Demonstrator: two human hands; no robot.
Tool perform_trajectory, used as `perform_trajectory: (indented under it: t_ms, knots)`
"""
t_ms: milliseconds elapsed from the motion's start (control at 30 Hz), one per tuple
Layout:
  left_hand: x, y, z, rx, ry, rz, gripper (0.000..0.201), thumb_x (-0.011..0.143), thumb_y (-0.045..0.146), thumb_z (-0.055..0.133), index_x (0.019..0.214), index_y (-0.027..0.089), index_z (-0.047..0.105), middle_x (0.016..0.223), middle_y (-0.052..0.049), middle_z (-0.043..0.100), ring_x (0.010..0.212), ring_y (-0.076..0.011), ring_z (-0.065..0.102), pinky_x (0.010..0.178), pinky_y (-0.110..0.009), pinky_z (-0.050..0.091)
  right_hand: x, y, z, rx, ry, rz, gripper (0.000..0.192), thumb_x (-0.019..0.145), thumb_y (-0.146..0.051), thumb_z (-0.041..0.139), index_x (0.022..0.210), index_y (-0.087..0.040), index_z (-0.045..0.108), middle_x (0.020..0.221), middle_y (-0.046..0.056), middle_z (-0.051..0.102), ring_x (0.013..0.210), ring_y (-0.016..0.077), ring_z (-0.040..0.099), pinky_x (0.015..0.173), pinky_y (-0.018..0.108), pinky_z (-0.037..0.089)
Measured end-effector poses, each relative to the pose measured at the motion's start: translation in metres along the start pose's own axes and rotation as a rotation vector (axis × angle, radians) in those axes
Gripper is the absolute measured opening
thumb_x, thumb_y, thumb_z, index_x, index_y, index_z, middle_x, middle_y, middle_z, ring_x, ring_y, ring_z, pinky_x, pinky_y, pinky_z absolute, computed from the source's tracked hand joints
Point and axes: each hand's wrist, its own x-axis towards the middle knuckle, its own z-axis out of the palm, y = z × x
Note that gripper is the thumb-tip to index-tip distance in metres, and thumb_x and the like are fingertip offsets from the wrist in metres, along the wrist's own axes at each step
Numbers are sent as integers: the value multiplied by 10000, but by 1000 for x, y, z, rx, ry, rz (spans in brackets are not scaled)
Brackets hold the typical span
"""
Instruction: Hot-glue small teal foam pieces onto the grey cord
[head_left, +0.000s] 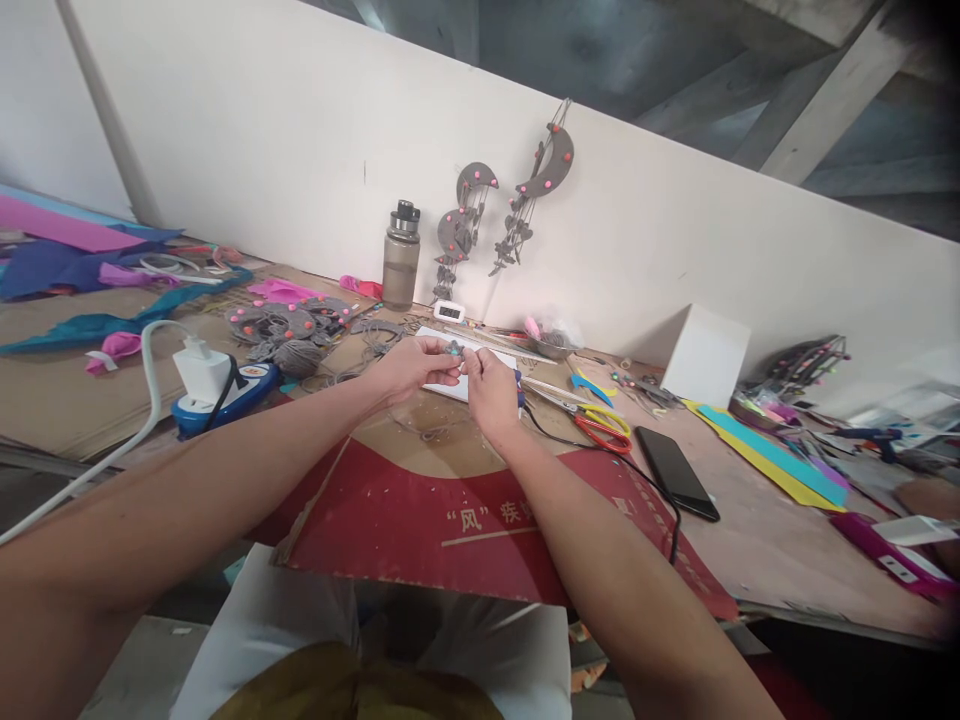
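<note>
Over a white board (445,388), my left hand (416,368) pinches a small grey piece (454,349) with a bit of teal on it. My right hand (489,388) is closed at the piece's right side, its thumb and finger pressed together; what they grip is too small to tell. Just behind the right hand shows part of a dark blue tool (519,388), mostly hidden, with a black cable near it. Scissors with yellow and red handles (604,430) lie to the right. Grey yarn (427,432) is strewn in front of my hands.
Left of my arms are a blue power strip (259,390) with a white charger, grey yarn (296,357) and crescents with pink dots (292,322). A bottle (401,262) stands by the wall, where grey crescent hangings (551,165) hang. A phone (675,472) lies right.
</note>
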Motion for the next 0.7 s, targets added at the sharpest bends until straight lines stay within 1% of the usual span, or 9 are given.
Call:
perform_trajectory:
  t_ms: [167,333,533,700]
  knots:
    - [-3,2,1,35,-12,0,253,630,263,798,728,90,642,654,-26,629,587,-83,595,647,-241,512,1,1,0,4,1,-5,372,930,-444,377,663,-225,515,709,25,638,639,157,531,617,264,314]
    - [-5,5,3,76,-25,7,254,623,277,803,734,92,669,693,-51,656,613,-97,604,664,-259,510,2,0,-4,-17,1,9,399,929,-447,376,628,-220,509,644,20,609,606,157,511,605,269,299]
    - [-4,6,3,27,-25,10,263,594,256,820,755,95,688,695,-55,662,646,-110,611,667,-264,504,3,0,-5,-11,10,-12,397,918,-453,394,611,-215,478,620,10,580,583,140,473,584,257,286]
    - [-3,4,3,17,-36,-1,206,633,236,791,734,95,679,687,-52,648,629,-99,596,636,-240,486,2,1,-4,37,-7,-23,396,916,-456,393,618,-208,476,613,-6,571,587,122,467,596,243,304]
